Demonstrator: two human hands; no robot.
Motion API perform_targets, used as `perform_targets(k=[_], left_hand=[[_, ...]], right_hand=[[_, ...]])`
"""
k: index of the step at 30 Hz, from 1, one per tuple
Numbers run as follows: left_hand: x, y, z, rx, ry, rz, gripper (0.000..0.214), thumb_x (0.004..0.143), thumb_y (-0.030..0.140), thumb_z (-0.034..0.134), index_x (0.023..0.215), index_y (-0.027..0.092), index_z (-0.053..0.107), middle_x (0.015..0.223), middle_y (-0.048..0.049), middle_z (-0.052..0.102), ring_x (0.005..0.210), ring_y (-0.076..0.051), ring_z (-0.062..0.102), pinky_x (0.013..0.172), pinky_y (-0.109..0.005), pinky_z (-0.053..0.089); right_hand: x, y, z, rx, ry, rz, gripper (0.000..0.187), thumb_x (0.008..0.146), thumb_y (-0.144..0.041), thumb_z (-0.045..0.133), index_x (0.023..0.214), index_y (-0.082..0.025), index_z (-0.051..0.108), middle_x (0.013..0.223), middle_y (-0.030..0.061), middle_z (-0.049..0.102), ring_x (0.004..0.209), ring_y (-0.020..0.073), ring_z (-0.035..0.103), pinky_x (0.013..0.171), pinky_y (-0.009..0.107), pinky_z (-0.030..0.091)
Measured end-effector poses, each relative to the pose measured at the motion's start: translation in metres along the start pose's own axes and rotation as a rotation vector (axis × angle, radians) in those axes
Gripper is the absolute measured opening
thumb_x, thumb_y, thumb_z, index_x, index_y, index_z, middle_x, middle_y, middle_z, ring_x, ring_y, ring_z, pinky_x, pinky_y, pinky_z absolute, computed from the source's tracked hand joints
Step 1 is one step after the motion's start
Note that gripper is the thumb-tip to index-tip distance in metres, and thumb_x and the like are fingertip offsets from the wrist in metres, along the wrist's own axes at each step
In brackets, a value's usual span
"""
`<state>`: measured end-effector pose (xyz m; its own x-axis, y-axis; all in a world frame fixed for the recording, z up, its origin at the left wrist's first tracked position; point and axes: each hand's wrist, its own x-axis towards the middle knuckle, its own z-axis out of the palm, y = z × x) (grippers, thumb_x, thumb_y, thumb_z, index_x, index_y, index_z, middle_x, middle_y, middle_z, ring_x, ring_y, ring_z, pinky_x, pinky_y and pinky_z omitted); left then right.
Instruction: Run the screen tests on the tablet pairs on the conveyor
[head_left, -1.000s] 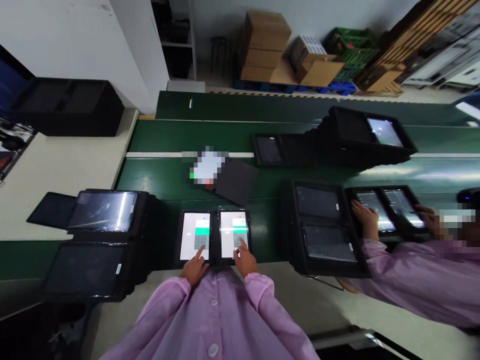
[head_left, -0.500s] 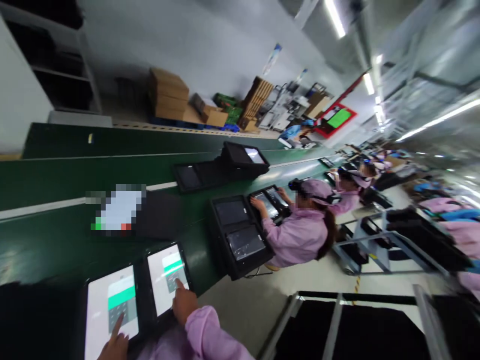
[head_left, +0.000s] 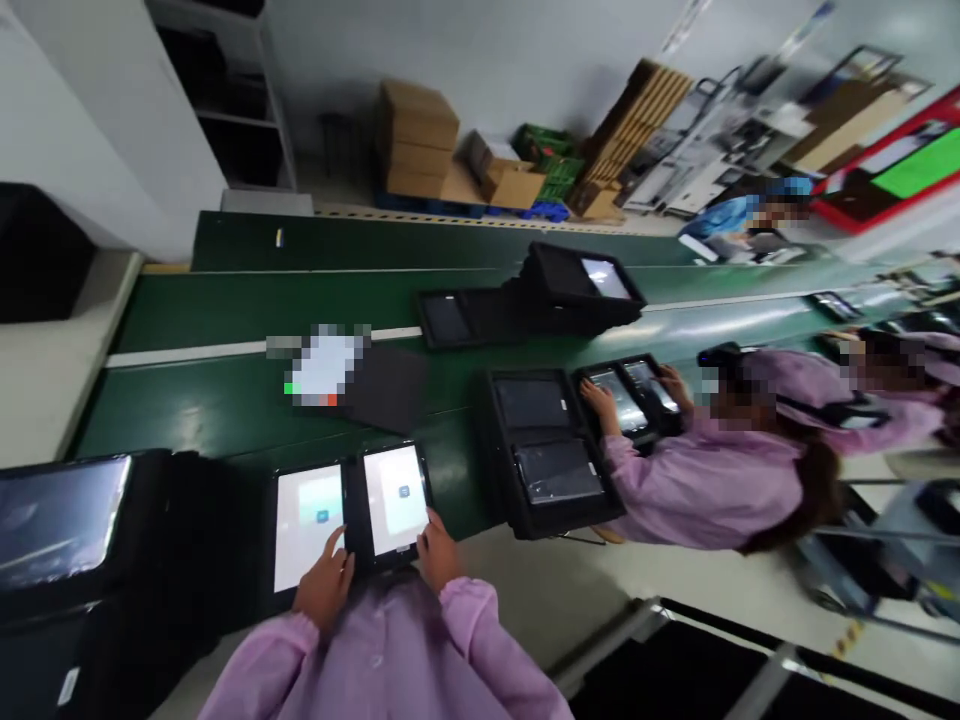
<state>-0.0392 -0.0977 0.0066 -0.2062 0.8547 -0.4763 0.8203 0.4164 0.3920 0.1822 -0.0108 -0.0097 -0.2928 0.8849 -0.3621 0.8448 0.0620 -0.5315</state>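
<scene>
In the head view, your left hand (head_left: 324, 590) rests at the near edge of the left white-lit black-framed tablet (head_left: 309, 524), fingers together and curled onto its lower bezel; I cannot tell if a fingertip presses the glass. Your right hand (head_left: 437, 550) lies at the near right corner of the right white-lit tablet (head_left: 396, 498), fingers bent around the frame, thumb at the edge of the screen. Neither hand pinches or lifts anything. The two tablets lie side by side, touching, on the near side of the long green conveyor belt (head_left: 225, 400). Each screen shows a mostly white page with one small dark icon in the middle.

To do this well, I think you should keep each palm off the glass, so only one fingertip touches, and wait until the page is complete before you tap.

Left of the tablets stands a stack of black trays (head_left: 97, 560) with a dark screen on top. Beyond the tablets, on the belt, lies a flat dark sheet (head_left: 386, 390). To the right of the tablets is another black tray with two dark screens (head_left: 544, 450), and further right a co-worker in a pink coat (head_left: 705, 480) touches two more lit tablets (head_left: 634, 392).
</scene>
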Motion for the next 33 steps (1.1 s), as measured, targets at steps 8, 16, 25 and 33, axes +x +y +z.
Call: perform_targets(k=[8, 16, 25, 33], left_hand=[[0.035, 0.060, -0.003, 0.096, -0.108, 0.146, 0.038, 0.100, 0.033, 0.030, 0.096, 0.016, 0.064, 0.153, -0.0114, 0.036, 0.099, -0.020, 0.066, 0.082, -0.037, 0.052], [0.056, 0.081, 0.005, 0.213, -0.126, 0.214, 0.045, 0.100, 0.033, 0.026, 0.098, 0.012, 0.066, 0.157, -0.0126, 0.032, 0.096, -0.021, 0.067, 0.076, -0.038, 0.056], [0.060, 0.102, 0.007, 0.293, -0.122, 0.237, 0.046, 0.100, 0.029, 0.026, 0.103, 0.009, 0.067, 0.159, -0.0142, 0.028, 0.095, -0.022, 0.067, 0.068, -0.038, 0.058], [0.058, 0.107, 0.004, 0.280, -0.126, 0.165, 0.046, 0.101, 0.029, 0.024, 0.105, 0.011, 0.065, 0.157, -0.0167, 0.031, 0.095, -0.022, 0.068, 0.068, -0.037, 0.058]], right_hand=[[0.001, 0.006, -0.016, -0.021, -0.072, 0.031, 0.021, 0.093, -0.023, 0.040, 0.082, -0.020, 0.058, 0.151, 0.0086, 0.043, 0.097, 0.0173, 0.068, 0.087, 0.032, 0.053], [0.020, -0.005, -0.038, -0.133, -0.148, -0.109, 0.023, 0.095, -0.028, 0.043, 0.078, -0.019, 0.056, 0.150, 0.0071, 0.045, 0.095, 0.0153, 0.068, 0.079, 0.028, 0.053], [0.033, -0.007, -0.046, -0.240, -0.174, -0.191, 0.025, 0.098, -0.028, 0.042, 0.083, -0.019, 0.059, 0.150, 0.0085, 0.045, 0.097, 0.0173, 0.069, 0.080, 0.030, 0.053], [0.034, -0.006, -0.048, -0.247, -0.189, -0.191, 0.026, 0.099, -0.029, 0.041, 0.086, -0.018, 0.061, 0.150, 0.0086, 0.044, 0.099, 0.0169, 0.068, 0.083, 0.029, 0.054]])
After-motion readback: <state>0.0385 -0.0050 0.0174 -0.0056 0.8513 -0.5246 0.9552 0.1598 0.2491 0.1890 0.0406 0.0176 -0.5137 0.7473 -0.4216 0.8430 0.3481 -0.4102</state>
